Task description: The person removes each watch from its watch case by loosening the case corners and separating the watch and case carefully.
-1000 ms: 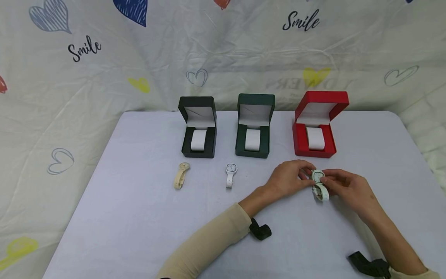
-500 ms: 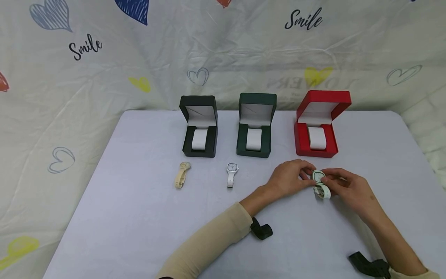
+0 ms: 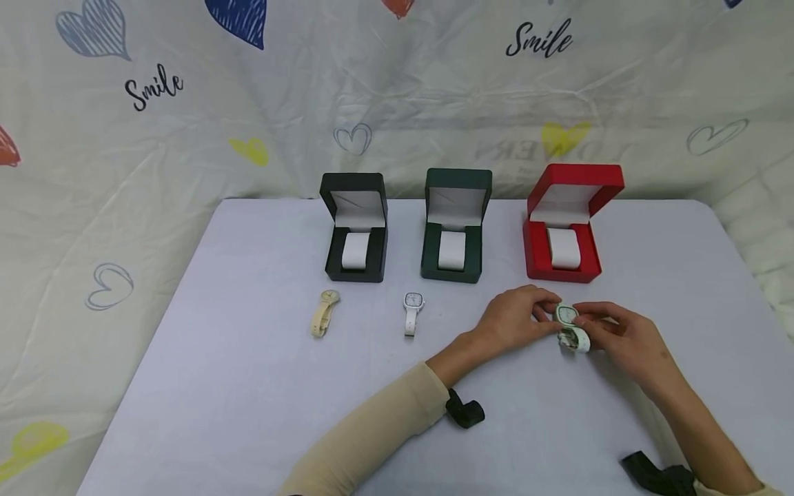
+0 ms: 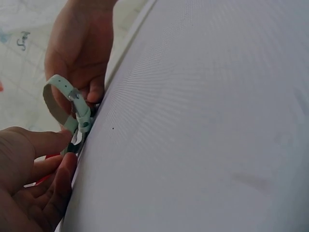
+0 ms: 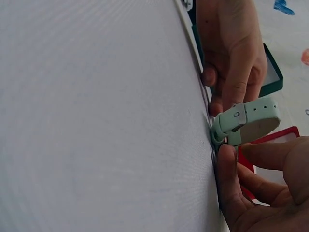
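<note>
Over the last second we see little movement: the mint-green watch (image 3: pixel 569 326) has stayed between both hands at the same spot on the table (image 3: pixel 248 358), and only its strap has drawn in, the loop hanging shorter and more tightly curled under the case than a moment ago. We judge from this that the strap is being closed into a ring, and that the work on this watch is still in the fastening stage rather than the placing stage. The watch has a squarish pale green case with a light dial facing up, and a perforated strap of the same colour bent into a closed loop, with a small metal buckle visible on it in both wrist views (image 4: pixel 77 108) (image 5: pixel 244 121). The left hand (image 3: pixel 517 320) pinches it from nine o'clock with curled fingers, and the right hand (image 3: pixel 620 337) pinches it from three o'clock, thumb and fingertips on the case and strap; neither hand is spread wide. At twelve o'clock from the watch, near it, stands the red box (image 3: pixel 567 227), open with a white cushion inside. Further round at ten o'clock are the dark green box (image 3: pixel 455 231) and the black box (image 3: pixel 355 231), both open with empty cushions. At nine o'clock, well apart, lie a white watch (image 3: pixel 411 311) and beyond it a beige watch (image 3: pixel 322 311), each flat in front of its box.
</note>
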`<state>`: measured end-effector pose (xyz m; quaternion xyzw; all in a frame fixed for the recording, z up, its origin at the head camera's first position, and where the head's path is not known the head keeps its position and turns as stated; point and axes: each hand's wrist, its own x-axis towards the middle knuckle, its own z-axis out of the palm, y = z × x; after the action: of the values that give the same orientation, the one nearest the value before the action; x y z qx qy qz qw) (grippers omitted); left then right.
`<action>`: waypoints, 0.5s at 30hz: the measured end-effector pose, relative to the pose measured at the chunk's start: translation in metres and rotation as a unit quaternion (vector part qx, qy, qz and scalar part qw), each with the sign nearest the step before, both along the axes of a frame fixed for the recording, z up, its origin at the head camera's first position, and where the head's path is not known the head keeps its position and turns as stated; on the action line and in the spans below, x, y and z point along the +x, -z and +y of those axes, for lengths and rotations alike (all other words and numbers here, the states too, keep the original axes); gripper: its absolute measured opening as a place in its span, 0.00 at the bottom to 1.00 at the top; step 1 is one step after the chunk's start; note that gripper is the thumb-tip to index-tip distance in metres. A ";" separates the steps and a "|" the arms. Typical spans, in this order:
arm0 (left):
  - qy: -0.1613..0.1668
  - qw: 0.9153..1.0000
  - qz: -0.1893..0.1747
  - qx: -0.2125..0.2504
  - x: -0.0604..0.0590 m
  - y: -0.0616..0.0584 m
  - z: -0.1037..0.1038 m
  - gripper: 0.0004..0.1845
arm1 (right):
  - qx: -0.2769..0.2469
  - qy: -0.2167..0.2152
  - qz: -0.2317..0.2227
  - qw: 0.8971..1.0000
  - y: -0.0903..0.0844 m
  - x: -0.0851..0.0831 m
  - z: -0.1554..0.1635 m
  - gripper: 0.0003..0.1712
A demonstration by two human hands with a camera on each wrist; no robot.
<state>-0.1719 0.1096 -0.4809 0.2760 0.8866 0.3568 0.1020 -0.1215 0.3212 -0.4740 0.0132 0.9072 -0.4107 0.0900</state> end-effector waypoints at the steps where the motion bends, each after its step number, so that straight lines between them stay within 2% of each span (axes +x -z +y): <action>1: 0.000 1.000 -0.001 0.002 0.000 0.000 0.000 0.22 | -0.003 0.000 0.000 1.000 0.000 0.000 0.000 0.29; 9: 0.002 1.000 -0.017 0.011 -0.002 -0.001 -0.001 0.22 | 0.001 0.010 0.003 1.000 -0.003 0.001 0.000 0.30; 15: -0.017 0.998 -0.059 0.035 -0.003 -0.010 -0.008 0.20 | 0.017 0.031 0.044 0.998 -0.007 0.001 -0.001 0.26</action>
<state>-0.1750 0.1012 -0.4713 0.2433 0.8704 0.4052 0.1381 -0.1209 0.3198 -0.4671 0.0252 0.9164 -0.3978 0.0369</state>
